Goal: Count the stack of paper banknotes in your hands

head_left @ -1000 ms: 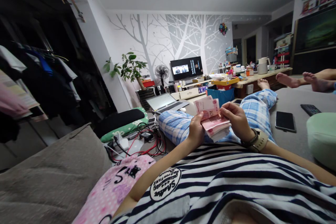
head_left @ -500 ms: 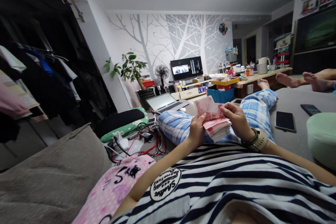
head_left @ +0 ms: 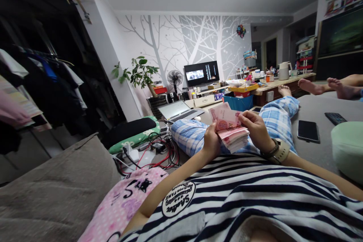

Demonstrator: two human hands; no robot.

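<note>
A thick stack of folded red banknotes (head_left: 234,140) is gripped by my left hand (head_left: 212,138), its near half fanned toward my body. Above the fold, some notes stand up and spread apart. My right hand (head_left: 255,129) pinches the edge of one upright banknote (head_left: 229,118) between thumb and fingers. A bracelet and a pale watch (head_left: 280,151) are on my right wrist. Both hands are over my lap, between my striped shirt (head_left: 244,189) and my blue checked trousers (head_left: 189,136). The fingers of my left hand are partly hidden by the notes.
An open laptop (head_left: 181,111) is beyond my knee. Tangled cables (head_left: 167,155) and a pink blanket (head_left: 136,193) lie at left. A phone (head_left: 308,131), a remote (head_left: 335,118) and a green cushion (head_left: 348,151) are at right, with another person's bare feet (head_left: 326,86) farther back.
The upright notes have shifted slightly, and more of the pinched note's face shows. Both hands stay in nearly the same place.
</note>
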